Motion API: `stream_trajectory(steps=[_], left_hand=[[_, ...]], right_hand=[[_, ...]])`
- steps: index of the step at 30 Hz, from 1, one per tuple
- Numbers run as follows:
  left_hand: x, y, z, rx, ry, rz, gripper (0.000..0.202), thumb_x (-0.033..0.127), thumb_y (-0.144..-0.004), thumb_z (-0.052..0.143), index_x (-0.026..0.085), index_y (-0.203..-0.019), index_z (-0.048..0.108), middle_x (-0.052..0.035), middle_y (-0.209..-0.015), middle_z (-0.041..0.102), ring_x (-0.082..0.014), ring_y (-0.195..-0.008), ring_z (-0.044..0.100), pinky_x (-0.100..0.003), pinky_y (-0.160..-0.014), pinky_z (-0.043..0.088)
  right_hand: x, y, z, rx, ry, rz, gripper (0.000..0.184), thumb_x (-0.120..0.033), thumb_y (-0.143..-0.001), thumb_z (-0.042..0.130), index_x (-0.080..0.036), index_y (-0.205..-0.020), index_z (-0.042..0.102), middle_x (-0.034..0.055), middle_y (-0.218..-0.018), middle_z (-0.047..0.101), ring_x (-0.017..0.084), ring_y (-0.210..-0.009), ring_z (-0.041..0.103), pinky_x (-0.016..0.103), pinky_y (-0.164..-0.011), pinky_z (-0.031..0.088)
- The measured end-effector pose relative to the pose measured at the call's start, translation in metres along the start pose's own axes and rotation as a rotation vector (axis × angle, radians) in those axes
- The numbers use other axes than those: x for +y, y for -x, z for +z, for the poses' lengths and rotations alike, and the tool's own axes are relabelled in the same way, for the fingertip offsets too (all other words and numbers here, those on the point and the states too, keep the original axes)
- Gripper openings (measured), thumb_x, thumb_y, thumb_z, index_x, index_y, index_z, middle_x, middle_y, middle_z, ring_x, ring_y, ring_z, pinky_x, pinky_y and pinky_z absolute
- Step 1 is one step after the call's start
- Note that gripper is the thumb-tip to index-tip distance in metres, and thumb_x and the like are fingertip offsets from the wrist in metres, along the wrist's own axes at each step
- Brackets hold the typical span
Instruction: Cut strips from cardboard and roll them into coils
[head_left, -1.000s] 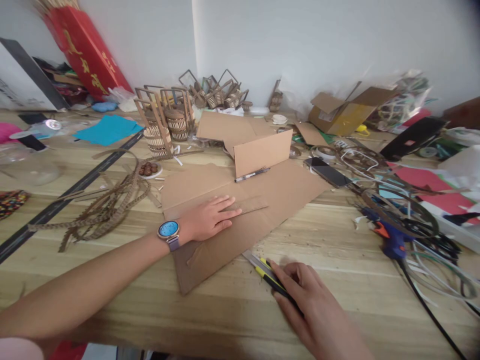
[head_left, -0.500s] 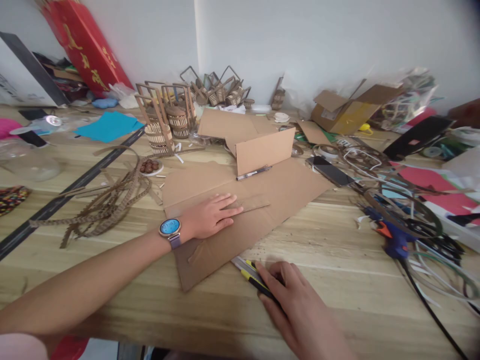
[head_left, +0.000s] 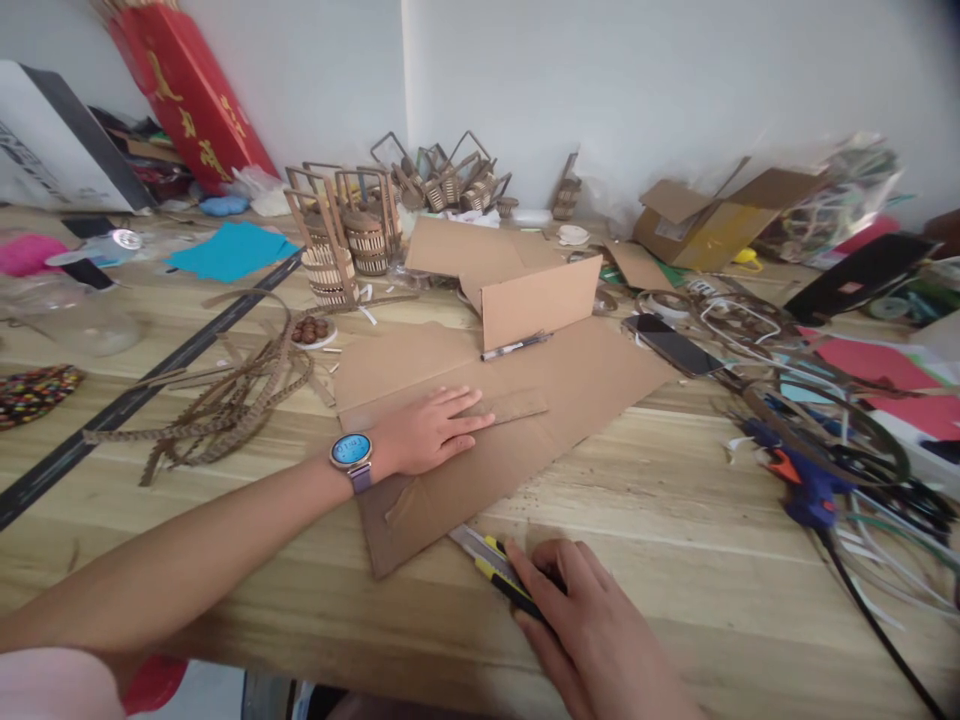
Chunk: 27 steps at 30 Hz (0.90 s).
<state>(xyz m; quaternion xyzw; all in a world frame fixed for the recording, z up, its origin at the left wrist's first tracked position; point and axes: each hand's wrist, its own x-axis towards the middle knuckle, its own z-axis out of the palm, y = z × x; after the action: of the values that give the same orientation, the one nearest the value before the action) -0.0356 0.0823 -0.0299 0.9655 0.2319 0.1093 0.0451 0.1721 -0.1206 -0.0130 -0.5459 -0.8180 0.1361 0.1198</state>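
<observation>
The left hand (head_left: 429, 437) lies flat, fingers spread, on the cardboard sheet (head_left: 581, 390), partly over a narrow brown strip (head_left: 517, 404); I see the right hand (head_left: 589, 620) gripping a utility knife (head_left: 493, 568) at the sheet's near edge.

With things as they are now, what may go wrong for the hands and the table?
First, the utility knife in the right hand has its blade exposed at the near edge of the cardboard sheet; a slip might cut the bare left hand, flat on that sheet.
Second, the wooden table shows bare beside the blade, so it might get scratched.
</observation>
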Motion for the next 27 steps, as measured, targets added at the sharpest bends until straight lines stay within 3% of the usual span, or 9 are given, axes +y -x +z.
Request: stream_trajectory(steps=[16, 24, 27], left_hand=[[0.003, -0.001, -0.005, -0.044, -0.018, -0.023, 0.044, 0.036, -0.103, 0.034, 0.024, -0.145, 0.042, -0.0105, -0.154, 0.034, -0.0257, -0.143, 0.028, -0.044, -0.116, 0.023], [0.002, -0.002, -0.002, -0.026, -0.012, -0.024, 0.044, 0.036, -0.103, 0.034, 0.024, -0.144, 0.043, -0.0102, -0.154, 0.035, -0.0249, -0.143, 0.028, -0.042, -0.117, 0.023], [0.001, -0.002, -0.001, -0.020, -0.012, -0.015, 0.044, 0.037, -0.103, 0.033, 0.024, -0.144, 0.043, -0.0092, -0.154, 0.035, -0.0242, -0.144, 0.027, -0.042, -0.117, 0.023]], right_hand=[[-0.019, -0.015, 0.001, -0.125, -0.022, -0.035, 0.049, -0.011, -0.081, 0.055, -0.017, -0.130, 0.057, 0.0131, -0.104, 0.060, 0.026, -0.092, 0.059, 0.042, -0.080, 0.056], [-0.025, -0.013, 0.024, -0.079, -0.021, -0.120, 0.060, -0.013, -0.068, 0.068, -0.024, -0.126, 0.060, 0.0093, -0.099, 0.064, 0.026, -0.086, 0.060, 0.041, -0.073, 0.057], [-0.025, -0.013, 0.014, -0.137, -0.049, -0.118, 0.056, -0.013, -0.074, 0.065, -0.024, -0.129, 0.059, 0.0102, -0.103, 0.064, 0.026, -0.091, 0.061, 0.040, -0.078, 0.057]])
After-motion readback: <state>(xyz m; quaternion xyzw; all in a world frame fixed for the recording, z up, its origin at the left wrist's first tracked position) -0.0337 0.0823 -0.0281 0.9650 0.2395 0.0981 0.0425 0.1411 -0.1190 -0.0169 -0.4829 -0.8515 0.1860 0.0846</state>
